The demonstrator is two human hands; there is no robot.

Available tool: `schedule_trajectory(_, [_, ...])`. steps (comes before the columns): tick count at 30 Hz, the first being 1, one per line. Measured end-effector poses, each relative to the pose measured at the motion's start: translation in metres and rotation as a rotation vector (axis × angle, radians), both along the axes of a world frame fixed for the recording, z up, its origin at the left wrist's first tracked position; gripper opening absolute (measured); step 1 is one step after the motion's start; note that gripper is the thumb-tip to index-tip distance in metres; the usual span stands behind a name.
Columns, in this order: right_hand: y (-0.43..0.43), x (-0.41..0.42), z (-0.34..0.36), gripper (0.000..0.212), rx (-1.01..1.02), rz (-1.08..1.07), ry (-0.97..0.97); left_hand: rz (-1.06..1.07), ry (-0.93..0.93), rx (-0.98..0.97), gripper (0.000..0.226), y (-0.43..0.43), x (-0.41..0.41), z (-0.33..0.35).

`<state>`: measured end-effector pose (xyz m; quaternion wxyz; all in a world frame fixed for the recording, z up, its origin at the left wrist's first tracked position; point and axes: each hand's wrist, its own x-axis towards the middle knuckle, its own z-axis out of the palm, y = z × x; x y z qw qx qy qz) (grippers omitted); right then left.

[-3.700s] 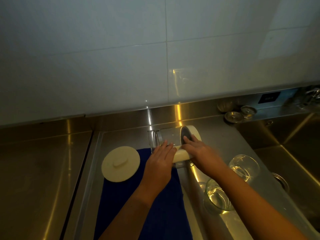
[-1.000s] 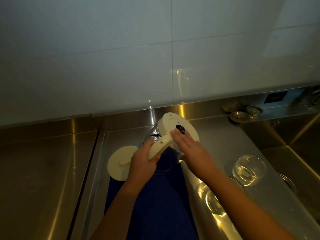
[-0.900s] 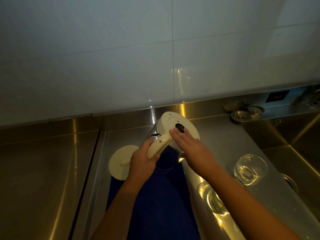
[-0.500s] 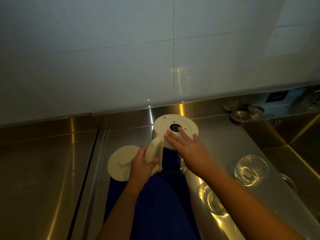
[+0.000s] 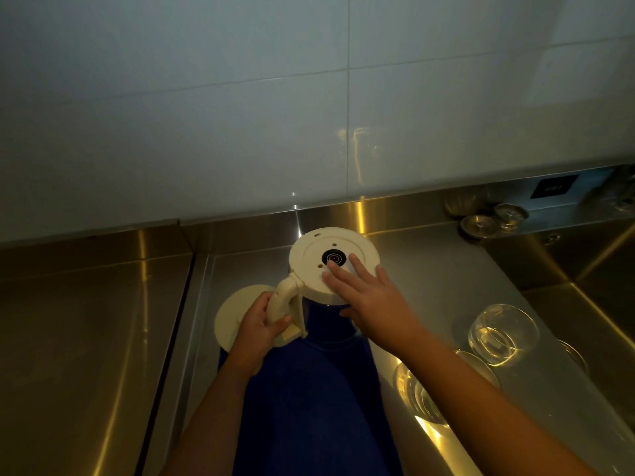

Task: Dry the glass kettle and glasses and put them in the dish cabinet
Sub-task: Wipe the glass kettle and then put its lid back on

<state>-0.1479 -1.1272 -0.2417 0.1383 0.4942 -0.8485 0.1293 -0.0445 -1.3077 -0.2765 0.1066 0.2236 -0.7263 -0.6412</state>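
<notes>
Kettle inversion on a drying cloth. Clear glass kettle with a cream plastic base (image 5: pixel 309 252) stands upside down, mouth on the dark blue cloth (image 5: pixel 309 407) spread over the stainless-steel counter (image 5: pixel 86 338). Left hand (image 5: pixel 257 329) grips the cream handle (image 5: pixel 288 290), fingers curled round it. Right hand (image 5: pixel 372 304) lies flat on the upturned base, fingers straight and slightly spread, holding nothing. Round cream lid (image 5: pixel 232 314) lies just left of the kettle, partly behind the left hand. Far clear drinking glass (image 5: pixel 503 333) and near clear drinking glass (image 5: pixel 417 393) stand on the counter to the right, apart from the kettle.
</notes>
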Motion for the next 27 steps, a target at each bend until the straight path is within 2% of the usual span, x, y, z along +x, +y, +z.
schedule_trajectory(7, [-0.009, 0.006, -0.004, 0.078, 0.037, 0.004, 0.027, -0.027, -0.020, 0.129, 0.035, -0.013, 0.004, -0.002])
schedule_trajectory(12, [-0.017, 0.009, -0.009, 0.078, 0.011, -0.044, 0.082, -0.007, -0.069, 0.000, 0.031, -0.017, 0.000, 0.003])
schedule_trajectory(14, [-0.020, 0.012, -0.013, 0.079, -0.012, -0.064, 0.095, 0.031, -0.090, -0.135, 0.032, -0.010, -0.001, 0.005])
schedule_trajectory(17, [-0.021, 0.014, -0.019, 0.082, -0.044, -0.064, 0.119, 0.108, -0.086, -0.374, 0.052, 0.004, 0.000, 0.008])
schedule_trajectory(20, [-0.019, 0.012, -0.021, 0.085, -0.049, -0.049, 0.140, 0.047, -0.007, -0.790, 0.076, 0.014, 0.000, 0.011])
schedule_trajectory(22, [-0.015, 0.009, -0.022, 0.086, -0.044, -0.065, 0.141, -0.020, 0.030, -1.108, 0.086, 0.020, -0.002, 0.013])
schedule_trajectory(24, [-0.009, 0.004, -0.023, 0.091, -0.034, -0.105, 0.128, -0.101, 0.040, -1.329, 0.093, 0.029, -0.004, 0.016])
schedule_trajectory(27, [-0.002, -0.002, -0.024, 0.094, -0.008, -0.136, 0.127, -0.157, 0.066, -1.451, 0.099, 0.043, -0.009, 0.014])
